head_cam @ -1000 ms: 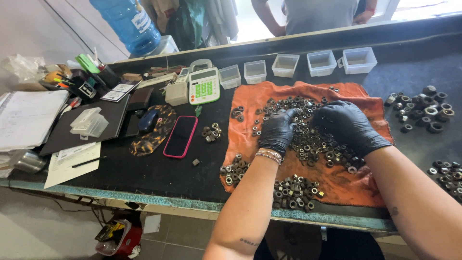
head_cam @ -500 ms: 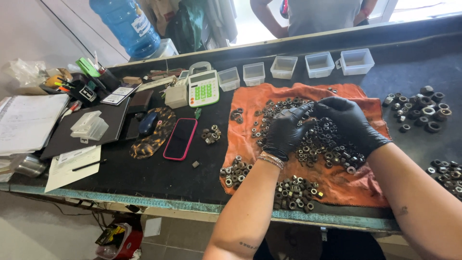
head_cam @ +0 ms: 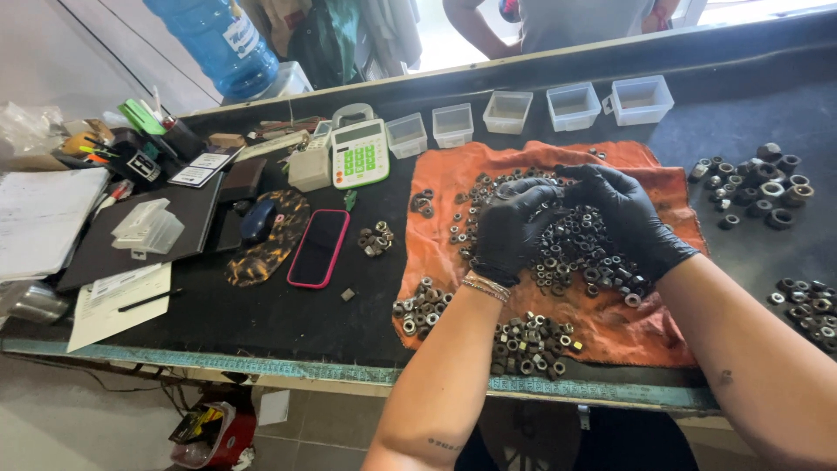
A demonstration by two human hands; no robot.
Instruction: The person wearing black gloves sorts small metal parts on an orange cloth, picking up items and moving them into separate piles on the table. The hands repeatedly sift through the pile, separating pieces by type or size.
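Observation:
Both my hands wear black gloves and work over an orange cloth (head_cam: 663,187) covered with several dark metal nuts (head_cam: 580,249). My left hand (head_cam: 510,228) is curled above the big heap, its fingertips pinched together near the cloth's middle. My right hand (head_cam: 623,214) lies beside it with fingers bent down into the nuts. The fingertips of the two hands meet. Whether a nut sits between them is hidden. Smaller sorted heaps of nuts (head_cam: 529,342) and a second small heap (head_cam: 420,305) lie at the cloth's near edge.
Several clear plastic tubs (head_cam: 571,105) line the back. Larger nuts (head_cam: 760,185) lie at right, more nuts (head_cam: 813,307) at the far right edge. A pink phone (head_cam: 320,247), a calculator (head_cam: 360,153), papers (head_cam: 39,218) and tools sit left. A person stands behind the table (head_cam: 288,314).
My left hand has lifted off the heap and moved up and right to meet my right hand, which has shifted slightly left. The camera has tilted a little.

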